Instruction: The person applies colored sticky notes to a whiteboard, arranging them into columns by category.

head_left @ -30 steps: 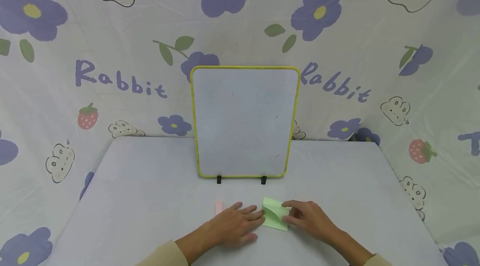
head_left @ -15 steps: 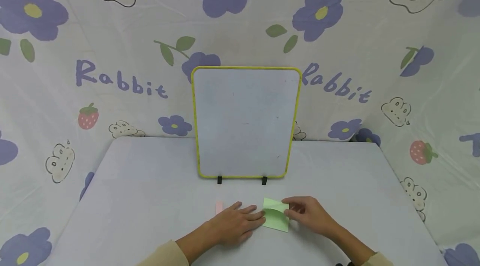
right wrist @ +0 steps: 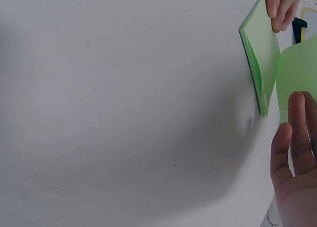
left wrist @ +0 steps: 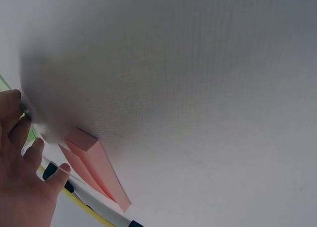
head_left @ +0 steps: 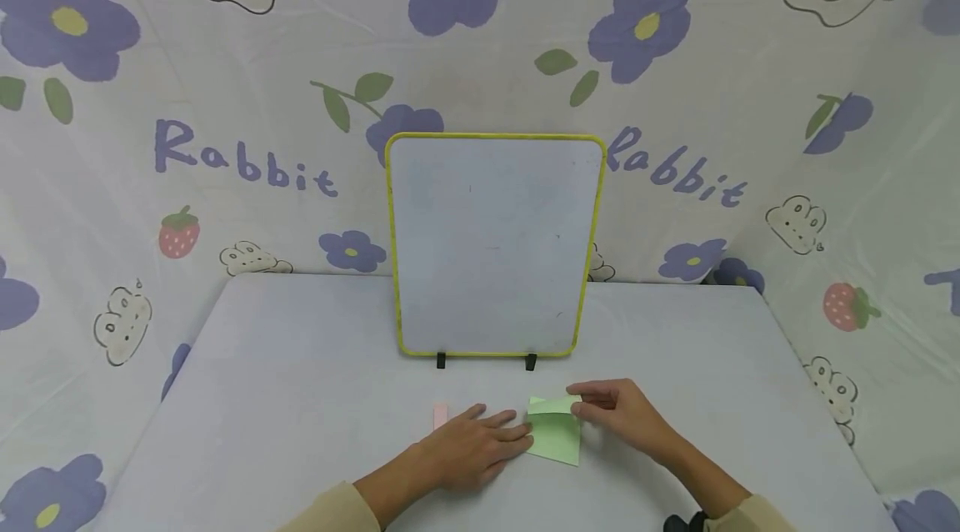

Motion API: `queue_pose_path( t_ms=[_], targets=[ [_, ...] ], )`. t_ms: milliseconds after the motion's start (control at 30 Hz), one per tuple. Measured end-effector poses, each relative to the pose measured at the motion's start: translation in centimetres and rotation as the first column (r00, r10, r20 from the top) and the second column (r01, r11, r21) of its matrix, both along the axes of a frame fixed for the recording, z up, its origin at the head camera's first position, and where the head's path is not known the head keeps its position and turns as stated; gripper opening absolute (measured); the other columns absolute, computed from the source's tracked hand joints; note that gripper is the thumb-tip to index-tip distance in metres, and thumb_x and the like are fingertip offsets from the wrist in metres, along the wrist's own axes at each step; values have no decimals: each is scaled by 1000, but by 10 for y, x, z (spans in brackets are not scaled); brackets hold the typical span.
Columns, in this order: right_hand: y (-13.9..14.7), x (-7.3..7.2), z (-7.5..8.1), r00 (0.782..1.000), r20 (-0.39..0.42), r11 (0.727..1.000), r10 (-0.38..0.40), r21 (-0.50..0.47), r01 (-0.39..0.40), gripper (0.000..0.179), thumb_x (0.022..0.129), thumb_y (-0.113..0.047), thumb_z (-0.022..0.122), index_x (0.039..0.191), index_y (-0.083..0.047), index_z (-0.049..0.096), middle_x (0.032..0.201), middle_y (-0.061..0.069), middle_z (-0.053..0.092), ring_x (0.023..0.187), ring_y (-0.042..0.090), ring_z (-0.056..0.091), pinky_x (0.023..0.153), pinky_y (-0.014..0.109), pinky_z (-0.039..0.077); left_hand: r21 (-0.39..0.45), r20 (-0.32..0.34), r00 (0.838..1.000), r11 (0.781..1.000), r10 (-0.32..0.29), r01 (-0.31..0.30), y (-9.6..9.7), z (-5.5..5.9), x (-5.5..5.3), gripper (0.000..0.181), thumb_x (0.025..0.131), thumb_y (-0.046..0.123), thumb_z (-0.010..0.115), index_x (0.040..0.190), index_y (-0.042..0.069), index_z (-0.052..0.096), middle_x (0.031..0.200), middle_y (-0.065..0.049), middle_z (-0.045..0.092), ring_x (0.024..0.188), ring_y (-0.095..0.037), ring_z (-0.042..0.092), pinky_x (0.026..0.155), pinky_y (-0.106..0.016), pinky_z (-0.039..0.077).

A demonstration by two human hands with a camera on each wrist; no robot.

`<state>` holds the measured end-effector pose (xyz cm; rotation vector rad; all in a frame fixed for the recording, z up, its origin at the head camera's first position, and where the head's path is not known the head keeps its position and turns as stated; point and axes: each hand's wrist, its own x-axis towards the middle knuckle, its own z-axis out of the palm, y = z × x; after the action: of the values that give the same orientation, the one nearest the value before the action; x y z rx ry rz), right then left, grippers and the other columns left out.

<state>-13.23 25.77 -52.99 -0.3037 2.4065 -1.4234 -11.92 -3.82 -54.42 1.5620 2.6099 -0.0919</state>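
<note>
A pad of green sticky notes (head_left: 555, 440) lies on the white table in front of the board. My left hand (head_left: 476, 450) is laid out with its fingers extended, fingertips on the pad's left edge. With thumb and fingertips my right hand (head_left: 626, 419) pinches the pad's top sheet (head_left: 551, 406) at its right side. That sheet is raised and bent back toward the board; in the right wrist view the sheet (right wrist: 299, 73) stands up from the pad (right wrist: 262, 51). Beside my left hand is a pad of pink sticky notes (left wrist: 101, 170), partly hidden in the head view.
A whiteboard (head_left: 491, 248) with a yellow frame stands upright behind the pads, on black feet (head_left: 441, 360). The white table (head_left: 300, 348) extends to both sides. Patterned cloth (head_left: 495, 82) hangs behind. A dark object (head_left: 684, 523) shows by my right sleeve.
My right hand has moved away from me toward the board, folding the green top sheet farther back and baring more of the pad. My left hand has stayed in place.
</note>
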Motion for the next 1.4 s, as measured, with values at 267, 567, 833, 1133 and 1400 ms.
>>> queue_pose_path(
  t_ms=[267, 567, 833, 1133, 1400],
  targets=[
    [0, -5, 8, 999, -14, 999, -40, -23, 39, 37, 101, -21, 68, 128, 5, 71, 131, 20, 71, 111, 13, 73, 88, 17, 55, 6, 53, 999, 1000, 4, -4, 1, 6, -1, 48, 109, 30, 49, 157, 26, 49, 162, 11, 47, 150, -15, 45, 115, -46, 45],
    [-7, -16, 34, 986, -133, 995, -95, -25, 93, 30, 99, -8, 69, 125, 7, 72, 123, 23, 73, 97, 13, 75, 81, 19, 58, 69, 64, 998, 998, -13, 8, 2, 3, -4, 44, 108, 27, 51, 152, 23, 56, 158, 7, 52, 148, -19, 48, 111, -43, 48],
    [-15, -34, 59, 941, -290, 985, -172, -69, 159, 28, 97, 0, 69, 124, 6, 72, 125, 26, 71, 96, 24, 77, 80, 17, 57, 101, 118, 993, 995, 0, -12, 6, 7, -6, 40, 107, 24, 53, 146, 20, 61, 154, 6, 56, 148, -22, 49, 112, -42, 48],
    [-26, -60, 92, 892, -368, 961, -263, -180, 209, 29, 96, 2, 69, 125, 8, 71, 130, 27, 68, 90, -7, 68, 71, 14, 51, 92, 102, 995, 995, 15, -24, 11, 10, -5, 35, 106, 25, 56, 139, 21, 65, 150, 7, 60, 147, -20, 50, 112, -40, 48],
    [-40, -81, 126, 845, -430, 943, -319, -236, 236, 29, 98, 1, 67, 126, 7, 71, 131, 25, 68, 87, -8, 67, 73, 12, 51, 87, 75, 997, 996, 13, -20, 13, 11, -4, 32, 106, 27, 55, 134, 21, 68, 148, 7, 62, 146, -19, 51, 111, -38, 48]
  ],
)
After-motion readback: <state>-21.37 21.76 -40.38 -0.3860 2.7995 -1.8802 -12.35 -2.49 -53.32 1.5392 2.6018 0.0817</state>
